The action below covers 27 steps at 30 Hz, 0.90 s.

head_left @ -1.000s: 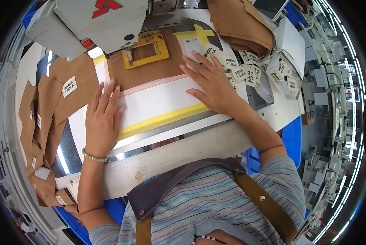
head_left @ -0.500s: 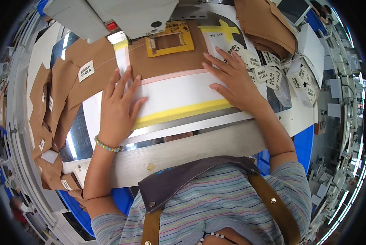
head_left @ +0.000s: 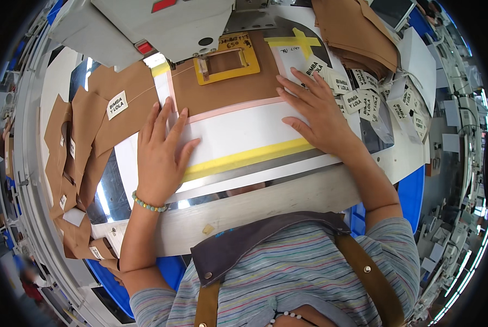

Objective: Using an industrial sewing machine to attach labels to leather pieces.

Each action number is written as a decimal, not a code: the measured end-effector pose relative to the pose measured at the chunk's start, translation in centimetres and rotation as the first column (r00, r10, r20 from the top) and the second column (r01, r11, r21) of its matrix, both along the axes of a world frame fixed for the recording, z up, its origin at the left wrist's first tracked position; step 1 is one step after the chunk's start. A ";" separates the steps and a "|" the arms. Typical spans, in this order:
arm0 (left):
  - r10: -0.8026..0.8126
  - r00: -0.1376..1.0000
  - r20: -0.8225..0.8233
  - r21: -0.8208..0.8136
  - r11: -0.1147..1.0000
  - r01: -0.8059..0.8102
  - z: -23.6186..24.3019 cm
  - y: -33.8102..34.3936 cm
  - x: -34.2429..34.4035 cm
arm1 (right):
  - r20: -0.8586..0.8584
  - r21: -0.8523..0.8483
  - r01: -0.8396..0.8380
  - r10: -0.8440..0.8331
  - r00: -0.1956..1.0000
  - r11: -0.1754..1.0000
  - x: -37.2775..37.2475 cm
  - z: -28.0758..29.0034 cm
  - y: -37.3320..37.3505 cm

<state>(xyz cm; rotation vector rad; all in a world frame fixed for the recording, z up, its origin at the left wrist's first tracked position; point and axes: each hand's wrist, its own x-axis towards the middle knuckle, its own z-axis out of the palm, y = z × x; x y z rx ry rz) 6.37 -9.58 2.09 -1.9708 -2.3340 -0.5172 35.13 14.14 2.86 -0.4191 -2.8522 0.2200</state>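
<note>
The brown panel lies toward the far edge of the tabletop, beyond the palms and between the fingertips of the two hands. Its near edge meets a pink strip on the white template sheet, which extends toward the front edge and carries a yellow tape strip. The left hand is palm down on the sheet, fingers slightly spread, fingertips at the panel's near left corner. The right hand is palm down, fingers spread wider, fingertips beside the panel's right end. Neither is closed around anything; pressure applied cannot be determined. A yellow frame rests on the panel, ahead of both hands and apart from them. Printed labels lie just beside the right hand; loose brown pieces occupy the tabletop's left edge.
</note>
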 end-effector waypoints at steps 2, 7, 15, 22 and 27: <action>0.001 1.000 -0.002 -0.010 1.000 -0.001 0.1 -0.2 -0.2 | -0.010 -0.013 0.003 -0.003 1.000 1.000 0.0 0.0 0.0; -0.001 1.000 0.000 0.039 0.999 0.001 0.0 0.1 -0.1 | -0.040 0.046 -0.029 0.031 0.999 0.999 0.2 -0.4 0.1; -0.014 1.000 0.010 -0.060 0.998 0.014 0.0 0.1 -0.5 | 0.003 0.072 -0.021 0.021 1.000 0.997 0.1 -1.0 0.2; -0.024 0.999 -0.022 -0.083 0.996 0.023 0.0 0.0 -0.5 | 0.029 0.079 -0.015 0.013 1.000 0.997 0.2 -1.2 0.1; -0.004 1.000 -0.018 -0.075 0.997 0.003 0.1 0.0 -0.3 | 0.005 0.073 -0.009 0.009 1.000 0.997 0.2 -1.2 0.1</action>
